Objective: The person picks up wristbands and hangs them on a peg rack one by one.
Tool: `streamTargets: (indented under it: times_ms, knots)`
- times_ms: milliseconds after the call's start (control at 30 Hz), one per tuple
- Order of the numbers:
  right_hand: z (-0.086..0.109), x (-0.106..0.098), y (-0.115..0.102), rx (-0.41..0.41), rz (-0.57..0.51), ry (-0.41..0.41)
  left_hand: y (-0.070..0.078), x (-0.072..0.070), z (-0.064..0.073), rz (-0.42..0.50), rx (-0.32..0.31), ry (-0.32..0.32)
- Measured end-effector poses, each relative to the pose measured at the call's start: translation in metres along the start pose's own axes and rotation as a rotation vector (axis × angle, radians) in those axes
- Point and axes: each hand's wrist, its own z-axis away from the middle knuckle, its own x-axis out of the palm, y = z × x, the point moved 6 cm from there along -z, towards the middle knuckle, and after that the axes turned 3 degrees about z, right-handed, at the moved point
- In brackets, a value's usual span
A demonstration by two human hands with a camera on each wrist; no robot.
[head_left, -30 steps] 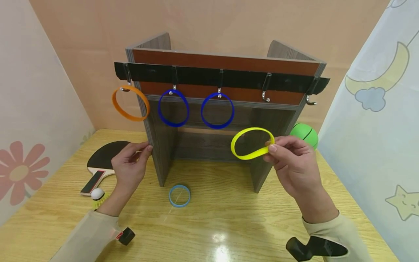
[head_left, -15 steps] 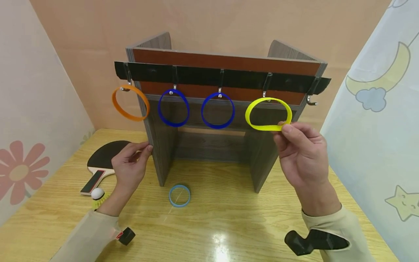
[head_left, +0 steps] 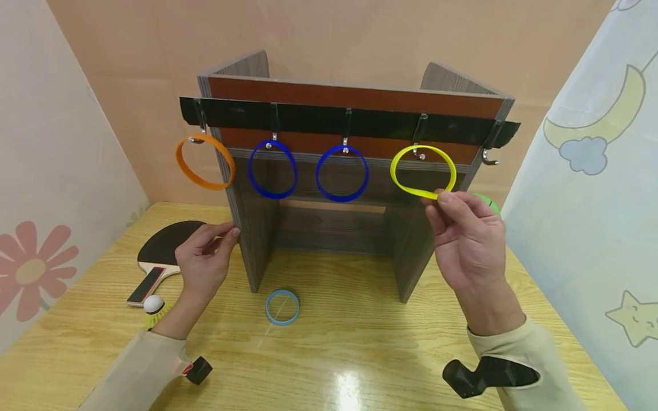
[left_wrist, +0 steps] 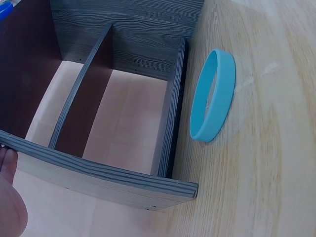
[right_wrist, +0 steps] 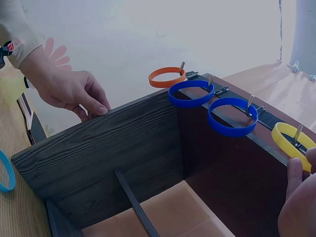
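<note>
- Head: R hand point(head_left: 470, 245) pinches yellow band point(head_left: 393, 169) betw. thumb & fingers at its lower edge; band's up at 4th hook point(head_left: 422, 156) from L, hook tip showing inside loop. Can't tell if it bears on hook.
- Head: L hand point(head_left: 205, 257) pinches L side edge of shelf point(head_left: 354, 91).
- Head: orange band point(head_left: 205, 185) on 1st hook, blue bands point(head_left: 277, 196) on 2nd & 3rd. Lt-blue band point(head_left: 281, 323) lies on table point(head_left: 329, 348) in front. Bat & shuttlecock point(head_left: 154, 305) on L, green ball point(head_left: 487, 201) partly hidden behind R hand.
- L wrist: part of L hand at pic edge, against shelf side; fingers mostly cut off. Lt-blue band just beside shelf.
- R wrist: R fingers at yellow band's rim, hook pin inside loop; L thumb on shelf edge.
</note>
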Motion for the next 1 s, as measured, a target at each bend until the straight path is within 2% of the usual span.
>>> streamTargets:
  times_ms: [400, 1000]
  knots:
    - [0.001, -0.004, 0.007, 0.001, 0.016, 0.048, -0.001, 0.000, 0.000, -0.017, -0.005, -0.009]
    - [0.003, -0.010, 0.020, 0.025, 0.200, 0.088, 0.000, 0.000, 0.000, -0.028, 0.009, -0.014]
